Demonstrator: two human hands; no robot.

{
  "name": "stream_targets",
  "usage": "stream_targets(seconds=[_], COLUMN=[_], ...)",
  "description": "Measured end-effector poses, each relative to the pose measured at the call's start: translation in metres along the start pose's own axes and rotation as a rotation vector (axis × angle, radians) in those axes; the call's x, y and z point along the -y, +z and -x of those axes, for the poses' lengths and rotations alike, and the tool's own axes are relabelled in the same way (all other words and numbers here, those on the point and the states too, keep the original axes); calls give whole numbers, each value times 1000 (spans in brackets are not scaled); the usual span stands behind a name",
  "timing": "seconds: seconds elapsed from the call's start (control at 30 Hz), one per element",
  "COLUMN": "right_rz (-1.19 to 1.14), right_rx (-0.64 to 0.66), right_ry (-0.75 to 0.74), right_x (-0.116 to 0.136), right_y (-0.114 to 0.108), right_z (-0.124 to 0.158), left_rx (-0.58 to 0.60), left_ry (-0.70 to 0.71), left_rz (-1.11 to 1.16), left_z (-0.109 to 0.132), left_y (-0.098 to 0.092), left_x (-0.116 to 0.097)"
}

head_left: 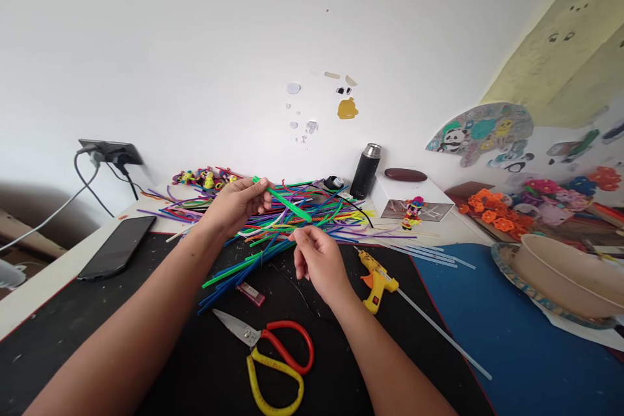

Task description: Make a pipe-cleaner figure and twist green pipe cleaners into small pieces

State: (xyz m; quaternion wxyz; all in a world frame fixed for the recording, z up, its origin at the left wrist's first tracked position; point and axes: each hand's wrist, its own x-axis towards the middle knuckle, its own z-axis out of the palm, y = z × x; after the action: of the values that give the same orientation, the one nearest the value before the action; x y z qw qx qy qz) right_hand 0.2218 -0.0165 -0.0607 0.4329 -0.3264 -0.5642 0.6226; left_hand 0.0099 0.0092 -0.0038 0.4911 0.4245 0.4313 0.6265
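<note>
A bright green strip (285, 201) is pinched between the thumb and fingers of the left hand (245, 203), with its free end slanted down toward the right hand (319, 263). The right hand's thumb and fingers are curled close together just below that end; whether anything is gripped between them cannot be told. Measured from the right hand, with twelve at the far wall, the green strip is held at eleven o'clock, above a loose pile of coloured strips (336, 206). At nine o'clock a bundle of blue and green strips (245, 270) is laid partly on the black mat (205, 370), with a phone (117, 249) farther out. Scissors (250, 337) are placed at seven o'clock, blades together. Between three and four o'clock a yellow glue gun (381, 278) is seen, a glue stick (443, 332) projecting from its rear. A black bottle (364, 174) is stood at one o'clock, a small figurine (414, 212) at two.
</note>
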Motion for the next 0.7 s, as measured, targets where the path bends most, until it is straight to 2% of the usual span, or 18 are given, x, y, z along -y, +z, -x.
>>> stream_targets(seconds=[0.13, 0.4, 0.7], right_rz=[-101, -210, -212], right_rx=[-36, -84, -129], right_ry=[30, 51, 10], right_x=[2, 3, 6], right_y=[0, -1, -3], right_z=[-2, -4, -3], left_rx=[18, 121, 115], left_ry=[-42, -122, -163], left_rz=[71, 22, -38], left_z=[2, 8, 10], left_y=[9, 22, 24], left_x=[6, 15, 17])
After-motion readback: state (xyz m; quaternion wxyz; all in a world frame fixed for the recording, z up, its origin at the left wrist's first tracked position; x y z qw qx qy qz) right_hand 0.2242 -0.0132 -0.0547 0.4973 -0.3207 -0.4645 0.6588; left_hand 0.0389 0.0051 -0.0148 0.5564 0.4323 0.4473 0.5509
